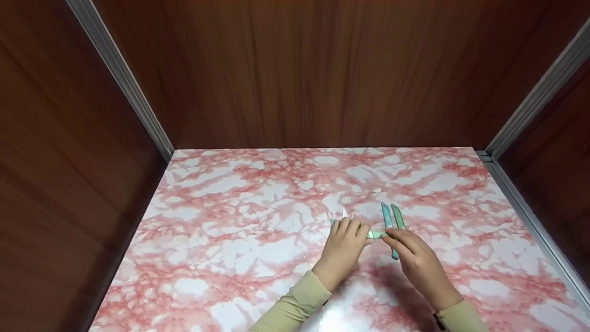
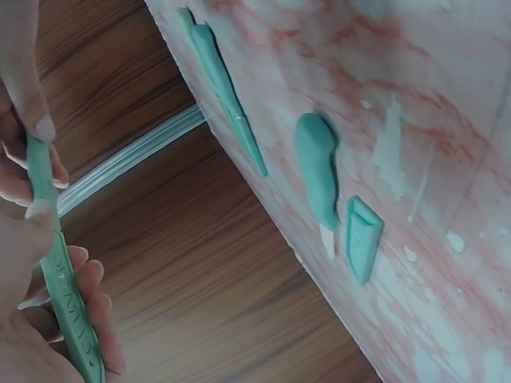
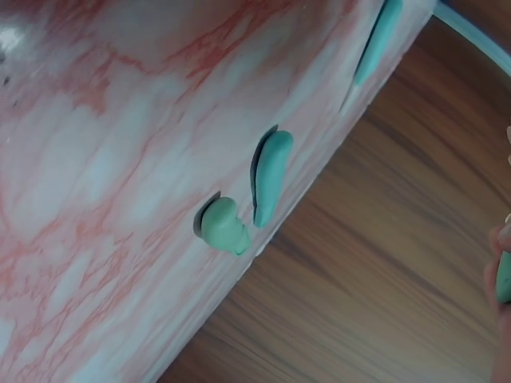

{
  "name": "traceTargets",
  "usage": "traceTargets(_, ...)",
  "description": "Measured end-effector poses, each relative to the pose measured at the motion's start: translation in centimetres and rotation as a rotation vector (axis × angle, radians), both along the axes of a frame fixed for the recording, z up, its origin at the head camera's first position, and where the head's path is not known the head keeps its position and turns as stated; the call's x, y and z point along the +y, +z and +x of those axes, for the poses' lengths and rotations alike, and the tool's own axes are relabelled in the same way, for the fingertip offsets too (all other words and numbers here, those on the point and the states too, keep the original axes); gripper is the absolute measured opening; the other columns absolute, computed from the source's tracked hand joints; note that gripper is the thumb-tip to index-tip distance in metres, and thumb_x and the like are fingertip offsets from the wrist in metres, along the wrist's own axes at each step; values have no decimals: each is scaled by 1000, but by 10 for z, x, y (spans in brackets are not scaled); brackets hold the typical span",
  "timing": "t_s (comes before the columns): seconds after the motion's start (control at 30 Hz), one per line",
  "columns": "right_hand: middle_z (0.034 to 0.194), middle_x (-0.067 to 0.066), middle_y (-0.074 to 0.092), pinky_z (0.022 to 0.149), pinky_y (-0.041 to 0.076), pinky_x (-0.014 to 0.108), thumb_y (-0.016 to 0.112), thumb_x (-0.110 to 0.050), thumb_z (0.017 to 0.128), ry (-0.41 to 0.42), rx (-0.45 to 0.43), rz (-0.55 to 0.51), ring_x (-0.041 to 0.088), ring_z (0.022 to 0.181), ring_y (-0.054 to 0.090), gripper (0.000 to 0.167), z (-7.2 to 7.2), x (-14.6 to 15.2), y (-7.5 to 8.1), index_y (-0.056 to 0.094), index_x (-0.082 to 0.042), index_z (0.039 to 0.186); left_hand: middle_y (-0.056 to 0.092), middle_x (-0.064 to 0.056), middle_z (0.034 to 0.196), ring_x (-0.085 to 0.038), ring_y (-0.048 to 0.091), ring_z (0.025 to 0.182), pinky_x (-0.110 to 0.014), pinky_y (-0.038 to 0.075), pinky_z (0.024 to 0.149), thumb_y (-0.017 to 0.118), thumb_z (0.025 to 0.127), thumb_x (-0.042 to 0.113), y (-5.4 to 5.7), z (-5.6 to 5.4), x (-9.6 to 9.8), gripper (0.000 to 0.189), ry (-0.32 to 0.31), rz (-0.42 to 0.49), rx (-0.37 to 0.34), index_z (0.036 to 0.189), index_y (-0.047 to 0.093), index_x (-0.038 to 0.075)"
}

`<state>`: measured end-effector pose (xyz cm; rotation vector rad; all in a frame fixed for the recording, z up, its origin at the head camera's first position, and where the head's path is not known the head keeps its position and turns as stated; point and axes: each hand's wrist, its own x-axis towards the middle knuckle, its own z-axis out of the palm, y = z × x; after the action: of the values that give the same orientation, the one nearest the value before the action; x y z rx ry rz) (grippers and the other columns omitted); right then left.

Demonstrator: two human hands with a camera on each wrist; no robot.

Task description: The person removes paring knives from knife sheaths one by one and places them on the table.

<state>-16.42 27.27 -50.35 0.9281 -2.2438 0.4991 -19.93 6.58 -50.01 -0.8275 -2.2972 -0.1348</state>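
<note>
Head view, from my station: the left hand (image 1: 342,249) and right hand (image 1: 418,262) are both clamped on the light green knife (image 1: 376,234), over the marbled table (image 1: 258,263). At one o'clock from it I see a teal knife (image 1: 386,215) and a darker green knife (image 1: 398,216) side by side.

Left wrist view: the light green knife sits toward eight o'clock, fingers curled along its lettered part and pinching its other end. Toward three o'clock lies a loose knife (image 2: 318,171), a teal sheath (image 2: 365,241) just beside its blade.

Right wrist view: I get only fingers at the four o'clock edge, so I cannot tell their grip from here
</note>
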Motion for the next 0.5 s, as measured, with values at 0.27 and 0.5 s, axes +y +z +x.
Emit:
traceTargets(0.27,126,14,57,98,40,30,36,-20,105,-22,67,-1,30,110,56,36,1,-8,2,64,-5,121,52,3,91,-16,49,83,-30,43,80,64,81,49,2,7,1,34,49,23,7,95,59,18)
traceTargets(0.5,122,14,60,92,44,41,46,-20,101,-38,122,-25,34,105,58,30,0,-18,4,67,-5,116,51,2,88,-17,51,81,-32,46,84,68,79,46,3,9,-1,33,38,81,-4,91,58,17)
